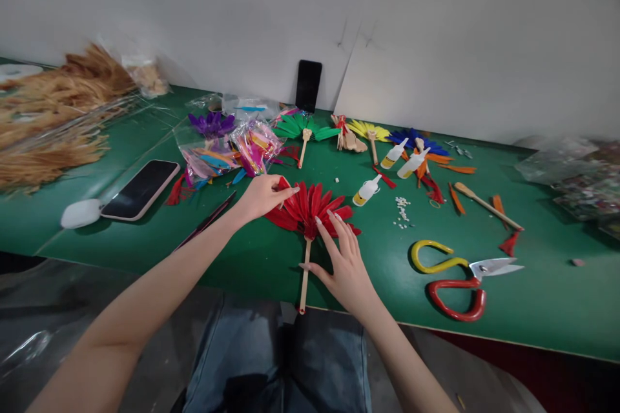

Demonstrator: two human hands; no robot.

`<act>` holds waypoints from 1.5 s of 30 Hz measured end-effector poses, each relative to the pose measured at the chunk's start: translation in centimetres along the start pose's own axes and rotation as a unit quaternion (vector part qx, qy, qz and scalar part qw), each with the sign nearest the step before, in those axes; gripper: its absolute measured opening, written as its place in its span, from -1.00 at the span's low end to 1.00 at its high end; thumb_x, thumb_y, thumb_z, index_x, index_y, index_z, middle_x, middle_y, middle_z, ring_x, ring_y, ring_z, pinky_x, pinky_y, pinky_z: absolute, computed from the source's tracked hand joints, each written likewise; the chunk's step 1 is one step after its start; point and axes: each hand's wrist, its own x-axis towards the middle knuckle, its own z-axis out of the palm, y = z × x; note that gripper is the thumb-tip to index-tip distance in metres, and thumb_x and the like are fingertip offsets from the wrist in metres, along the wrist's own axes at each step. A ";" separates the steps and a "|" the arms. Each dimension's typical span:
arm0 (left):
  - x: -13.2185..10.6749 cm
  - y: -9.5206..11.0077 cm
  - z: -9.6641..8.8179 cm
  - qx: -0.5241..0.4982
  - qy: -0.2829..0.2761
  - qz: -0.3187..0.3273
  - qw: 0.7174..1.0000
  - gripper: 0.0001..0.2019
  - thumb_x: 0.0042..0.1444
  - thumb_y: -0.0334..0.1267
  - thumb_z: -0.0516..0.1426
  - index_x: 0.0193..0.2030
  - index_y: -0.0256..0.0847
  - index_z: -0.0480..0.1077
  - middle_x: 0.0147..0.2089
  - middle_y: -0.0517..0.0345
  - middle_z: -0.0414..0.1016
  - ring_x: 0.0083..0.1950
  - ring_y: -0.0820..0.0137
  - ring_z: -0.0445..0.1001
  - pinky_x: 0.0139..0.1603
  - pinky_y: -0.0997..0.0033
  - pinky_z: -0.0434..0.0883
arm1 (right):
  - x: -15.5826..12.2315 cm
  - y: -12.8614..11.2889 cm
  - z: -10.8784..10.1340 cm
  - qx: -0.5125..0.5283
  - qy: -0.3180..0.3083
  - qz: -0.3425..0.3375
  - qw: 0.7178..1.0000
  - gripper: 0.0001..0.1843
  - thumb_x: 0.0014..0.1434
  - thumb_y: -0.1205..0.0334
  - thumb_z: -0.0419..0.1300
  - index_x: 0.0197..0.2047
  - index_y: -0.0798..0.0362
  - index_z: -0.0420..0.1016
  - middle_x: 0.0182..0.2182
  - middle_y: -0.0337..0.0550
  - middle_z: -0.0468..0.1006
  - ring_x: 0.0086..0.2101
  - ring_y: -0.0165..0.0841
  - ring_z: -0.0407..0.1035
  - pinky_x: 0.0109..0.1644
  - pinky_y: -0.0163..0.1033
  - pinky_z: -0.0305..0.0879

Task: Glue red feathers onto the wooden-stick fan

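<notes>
A fan of red feathers (314,203) on a wooden stick (305,274) lies in front of me near the table's front edge. At the fan's upper left side, my left hand (264,197) is closed, thumb and forefinger pinching a red feather there; its fingers partly hide the feather. My right hand (343,255) has its fingers spread, the tips resting on the fan's right-hand feathers and the thumb beside the stick. A white glue bottle (366,191) lies just beyond the fan, to the right.
Yellow-and-red-handled scissors (460,281) lie open at right, near white beads (402,211). Behind are green (305,128), yellow (369,131) and purple (212,124) feather fans and two more glue bottles (413,163). Left are a phone (141,190) and tweezers (206,221).
</notes>
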 end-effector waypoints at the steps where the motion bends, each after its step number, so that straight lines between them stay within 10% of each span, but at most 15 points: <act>1: 0.2 0.1 0.0 -0.004 -0.008 0.001 1.000 -0.71 0.06 -0.06 0.19 -0.50 -0.23 0.37 -0.67 0.22 0.38 -0.58 0.45 0.40 -0.51 0.49 0.26 | 0.0 0.0 0.0 0.002 0.000 0.001 1.000 -0.17 0.20 -0.12 0.08 0.39 -0.01 -0.17 0.31 0.07 -0.01 0.30 -0.06 -0.16 0.29 0.17 -0.01; 45: 4.7 2.4 -0.8 0.084 -0.177 0.048 0.980 -0.65 0.04 0.04 0.14 -0.49 -0.23 0.40 -0.65 0.20 0.39 -0.57 0.41 0.36 -0.52 0.48 0.14 | 0.3 -0.5 -0.3 0.023 -0.023 0.034 0.999 -0.12 0.16 -0.12 0.13 0.40 -0.01 -0.18 0.33 0.07 -0.01 0.30 -0.05 -0.12 0.26 0.18 0.08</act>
